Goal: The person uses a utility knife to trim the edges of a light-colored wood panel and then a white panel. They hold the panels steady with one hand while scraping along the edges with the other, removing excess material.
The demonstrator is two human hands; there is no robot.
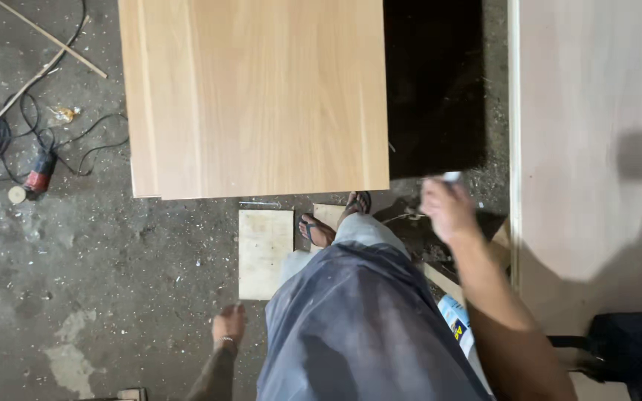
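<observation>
Right hand (447, 209) fingers clamped on small pale object (452, 177), likely light, pinchable anywhere; left hand (229, 324) hanging free near floor offcut (265, 252), finger state unclear.

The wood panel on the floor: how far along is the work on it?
Done: the wood panel lies flat, its top face smooth and whole. In hand: the right hand grips a small, blurred light object beside the panel's corner; what it is cannot be told. The left hand hangs empty. Left: a small board and a power tool lie untouched on the dusty floor.
</observation>
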